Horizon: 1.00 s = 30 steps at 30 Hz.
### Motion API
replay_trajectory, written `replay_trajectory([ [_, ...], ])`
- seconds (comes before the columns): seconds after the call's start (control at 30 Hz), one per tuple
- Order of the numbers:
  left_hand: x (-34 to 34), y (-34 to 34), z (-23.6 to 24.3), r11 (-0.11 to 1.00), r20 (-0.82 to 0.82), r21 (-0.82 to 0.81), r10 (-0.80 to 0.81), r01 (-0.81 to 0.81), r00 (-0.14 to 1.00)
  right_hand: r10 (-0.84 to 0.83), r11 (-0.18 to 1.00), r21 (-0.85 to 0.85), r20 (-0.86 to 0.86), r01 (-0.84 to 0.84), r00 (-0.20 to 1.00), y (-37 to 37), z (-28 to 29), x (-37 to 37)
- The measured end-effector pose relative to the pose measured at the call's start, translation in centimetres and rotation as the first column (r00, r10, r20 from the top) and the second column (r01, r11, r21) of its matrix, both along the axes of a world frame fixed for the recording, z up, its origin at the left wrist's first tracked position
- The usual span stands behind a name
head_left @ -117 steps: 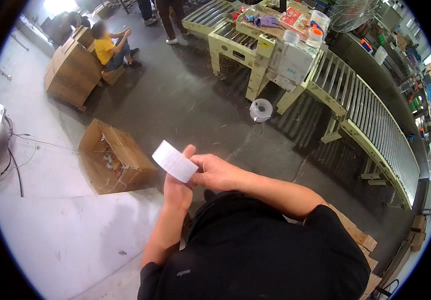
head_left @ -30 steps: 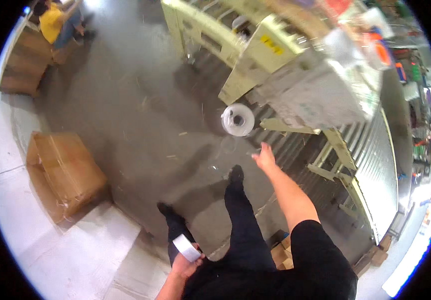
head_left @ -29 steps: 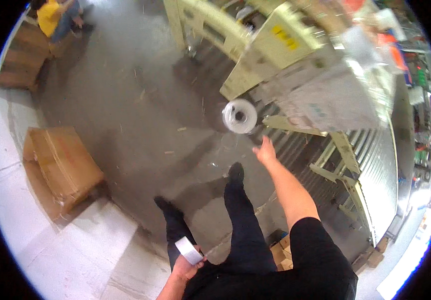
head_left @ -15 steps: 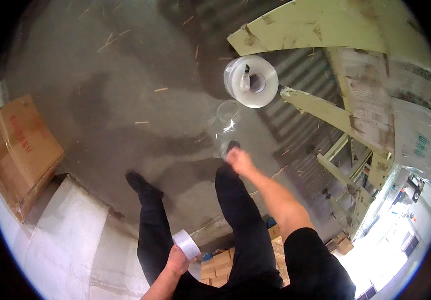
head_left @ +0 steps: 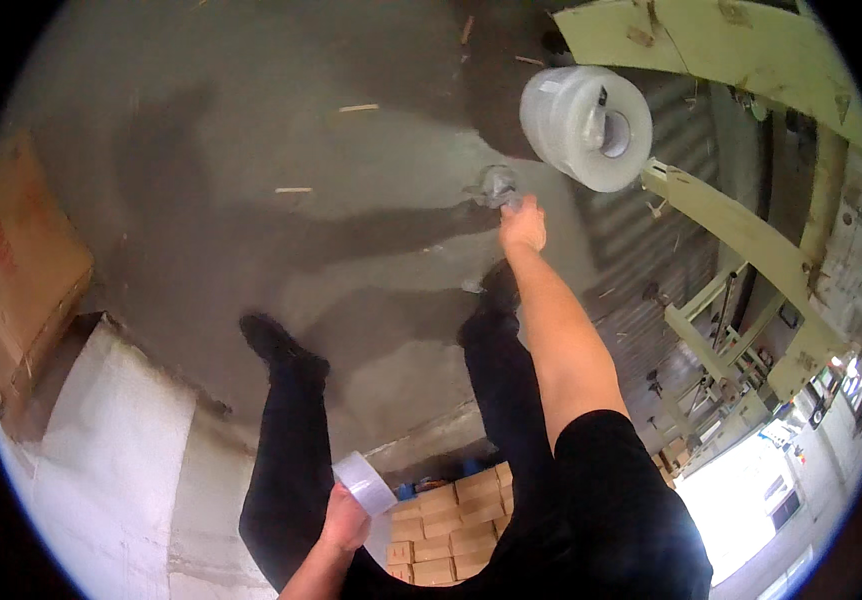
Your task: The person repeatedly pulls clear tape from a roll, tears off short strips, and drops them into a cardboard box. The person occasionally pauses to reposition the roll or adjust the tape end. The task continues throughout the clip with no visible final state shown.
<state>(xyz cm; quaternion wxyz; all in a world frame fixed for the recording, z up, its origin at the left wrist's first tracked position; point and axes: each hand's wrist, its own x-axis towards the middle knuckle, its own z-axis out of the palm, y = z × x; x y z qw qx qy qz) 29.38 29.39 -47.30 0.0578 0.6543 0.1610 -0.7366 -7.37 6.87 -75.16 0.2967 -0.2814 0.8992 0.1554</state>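
Observation:
My left hand (head_left: 346,517) is closed around a wide roll of whitish packing tape (head_left: 366,485), held low by my left thigh. My right arm reaches forward over the floor. At its end my right hand (head_left: 523,226) is closed on a crumpled piece of clear plastic film (head_left: 497,184), which bunches up just beyond the fingers. Farther off to the right of that hand, apart from it, stands a large roll of clear plastic wrap (head_left: 573,125) with a cardboard core and a dark object at its core opening.
Pale green metal frames (head_left: 741,215) reach in from the right. A brown carton (head_left: 36,260) sits at the left above a white slab-like surface (head_left: 116,420). Stacked small cartons (head_left: 451,525) show between my legs. Wood slivers (head_left: 358,107) lie on the concrete floor (head_left: 251,130).
My right hand has moved forward from beside my right foot. The clear film, looped and stretched out before, is now bunched at its fingers. My left hand still holds the tape roll.

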Motion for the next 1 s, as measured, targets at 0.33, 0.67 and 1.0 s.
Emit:
replay_trajectory([
  [0.33, 4.3, -2.3, 5.3, 0.936, -0.104, -0.053, 0.340, -0.347, 0.935, 0.587, 0.810, -0.246, 0.368, -0.533, 0.721, -3.6, 14.9, 17.1],
  [0.67, 17.5, -2.1, 21.5, 0.577, -0.067, -0.340, 0.772, -0.742, 0.632, 0.992, 0.055, -0.649, 0.123, -0.759, -0.033, -19.4, 50.3, 61.3],
  [1.0, 24.6, -2.8, 24.9, 0.036, -0.170, -0.402, 0.979, -0.915, 0.113, 0.983, -0.063, -0.920, -0.125, 0.388, -0.136, -21.1, 67.0, 93.0],
])
